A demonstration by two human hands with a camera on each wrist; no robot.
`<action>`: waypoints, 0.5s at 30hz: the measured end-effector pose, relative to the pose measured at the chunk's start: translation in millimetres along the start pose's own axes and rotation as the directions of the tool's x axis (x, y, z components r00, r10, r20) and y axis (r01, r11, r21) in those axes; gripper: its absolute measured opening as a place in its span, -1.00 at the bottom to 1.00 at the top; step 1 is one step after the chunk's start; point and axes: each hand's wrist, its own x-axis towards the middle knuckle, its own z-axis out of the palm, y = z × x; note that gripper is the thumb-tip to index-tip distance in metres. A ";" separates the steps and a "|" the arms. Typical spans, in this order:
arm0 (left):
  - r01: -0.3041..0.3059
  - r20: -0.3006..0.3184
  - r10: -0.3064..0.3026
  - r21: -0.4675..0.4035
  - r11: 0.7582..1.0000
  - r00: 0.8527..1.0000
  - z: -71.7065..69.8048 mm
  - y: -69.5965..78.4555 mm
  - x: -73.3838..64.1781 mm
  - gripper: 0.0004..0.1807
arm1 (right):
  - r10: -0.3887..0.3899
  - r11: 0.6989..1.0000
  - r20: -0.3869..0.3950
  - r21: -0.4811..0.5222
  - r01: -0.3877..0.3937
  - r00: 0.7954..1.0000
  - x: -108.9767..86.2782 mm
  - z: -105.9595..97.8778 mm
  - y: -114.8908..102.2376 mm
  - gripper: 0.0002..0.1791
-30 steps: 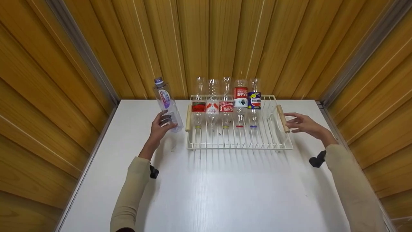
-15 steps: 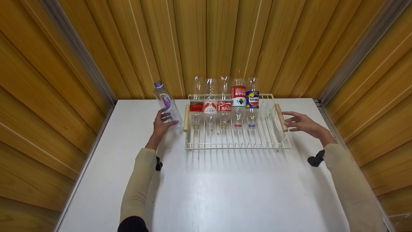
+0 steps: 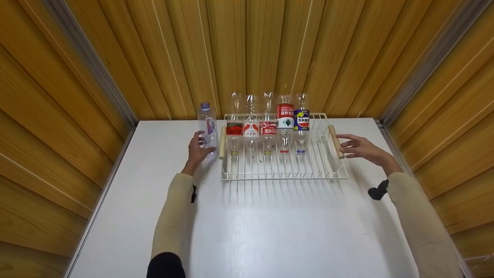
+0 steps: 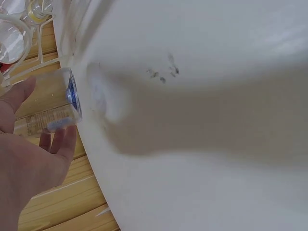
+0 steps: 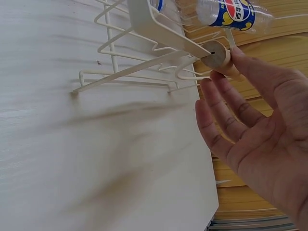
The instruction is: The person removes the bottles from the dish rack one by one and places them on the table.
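My left hand [image 3: 197, 151] holds a clear, purple-tinted plastic bottle [image 3: 208, 129] with a purple cap, close to the left side of a white wire rack [image 3: 285, 178]. The bottle stands nearly upright. In the left wrist view, thumb and fingers wrap round the bottle [image 4: 55, 103] near its base; whether the base touches the table is hard to tell. At the rack's right end, my right hand [image 3: 362, 148] pinches the wooden handle [image 3: 335, 142]. In the right wrist view, the thumb lies against this handle [image 5: 216, 57], with fingertips below it.
Several clear labelled bottles lie side by side in the rack, caps toward me, including a red-and-white labelled one [image 3: 285, 116] and a blue Pepsi one [image 3: 301, 120]. A second wooden handle [image 3: 222, 143] is on the rack's left. Wood-patterned walls [image 3: 262, 46] surround the white table [image 3: 254, 227].
My left hand has moved right, bringing the bottle from a leftward tilt to nearly upright beside the rack. My right hand stays at the handle.
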 end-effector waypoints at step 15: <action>0.011 0.009 -0.010 -0.051 0.999 1.000 17.3 -9.2 3.4 -0.19 | 0.026 0.999 0.008 0.031 -0.026 1.000 0.1 0.9 0.7 -0.17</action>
